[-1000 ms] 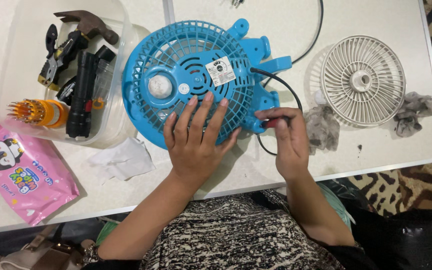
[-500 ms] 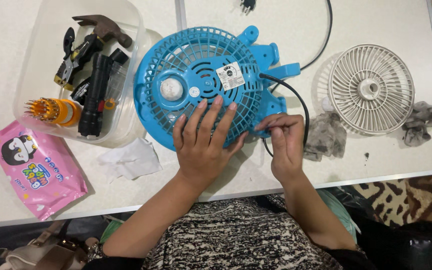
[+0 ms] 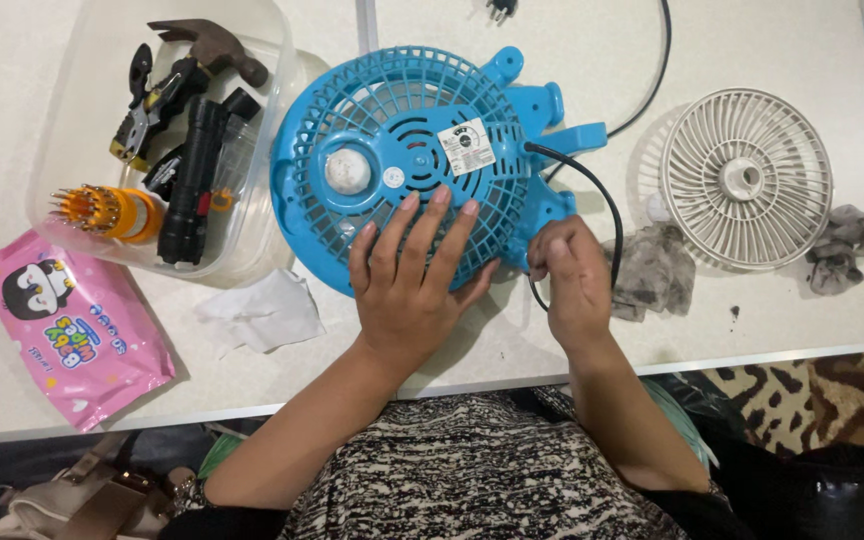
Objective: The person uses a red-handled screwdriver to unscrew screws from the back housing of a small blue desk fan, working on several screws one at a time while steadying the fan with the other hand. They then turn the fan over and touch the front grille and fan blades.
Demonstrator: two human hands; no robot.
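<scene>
A white table (image 3: 592, 40) with a pale metal edge fills most of the view, evenly lit. Right of it lies leopard-print floor covering (image 3: 832, 400). Dark floor shows below the table's near edge.

Left hand (image 3: 414, 290) flat on blue fan housing (image 3: 412, 160), right hand (image 3: 572, 275) at its black cord (image 3: 592, 195).

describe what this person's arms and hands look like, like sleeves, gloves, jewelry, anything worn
Both forearms are bare up to the elbows, with no sleeves showing. The left hand and right hand wear no gloves, and no rings or watch can be seen. The nails look short and unpainted. The torso wears a black-and-white mottled top.
</scene>
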